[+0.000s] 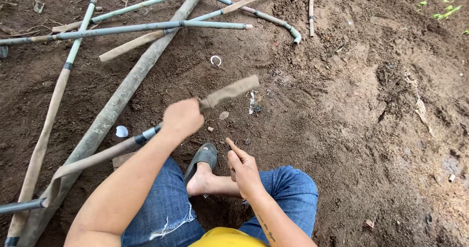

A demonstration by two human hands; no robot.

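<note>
I squat on bare soil in blue jeans and a dark sandal [202, 157]. My left hand [181, 117] is closed around a flat, dirt-coloured hose [229, 91] joined to a grey pipe [124, 144], and holds its free end up off the ground. That end sticks out to the right of my fist. My right hand [243, 168] hovers above my knee, holds nothing, and has its forefinger stretched out toward the hose end.
Several grey pipes [146, 28] and flat hoses [46, 125] lie crossed at the upper left. A thick bamboo-like pole [115, 108] runs diagonally. A small white ring [216, 60] and white scraps [121, 131] lie on the soil. Green sprouts [442, 13] grow at the top right.
</note>
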